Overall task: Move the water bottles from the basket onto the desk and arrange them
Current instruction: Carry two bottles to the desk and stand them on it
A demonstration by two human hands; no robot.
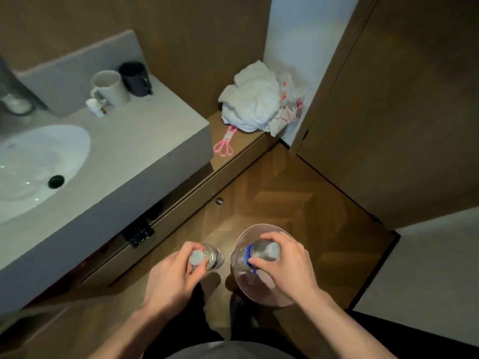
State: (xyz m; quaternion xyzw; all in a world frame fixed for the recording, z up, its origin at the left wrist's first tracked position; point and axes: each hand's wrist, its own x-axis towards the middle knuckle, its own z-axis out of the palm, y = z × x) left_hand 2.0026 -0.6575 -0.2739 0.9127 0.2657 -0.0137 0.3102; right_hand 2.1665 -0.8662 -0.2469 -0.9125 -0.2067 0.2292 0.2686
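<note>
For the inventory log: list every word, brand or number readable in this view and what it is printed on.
None can be read.
Blue label on the bottle in the right hand: print too blurred.
Tag on the pink clip: too small.
Plastic bag markings: illegible.

Mugs (pixel 121 84) — sink (pixel 36 161) — crumpled towels (pixel 251 99)

Single head-worn, wide-angle view, looking steeply forward and down from standing height. The wearer's left hand (pixel 176 275) and right hand (pixel 287 265) lie close to the lens at lower centre, with the wooden floor (pixel 298 193) beneath them. Taking the grey bench (pixel 134 143) as landmark: it runs obliquely across the left half, its basin (pixel 33 164) cut by the left frame edge; the wall rises behind it, bowed by lens distortion. No second view is provided.
</note>
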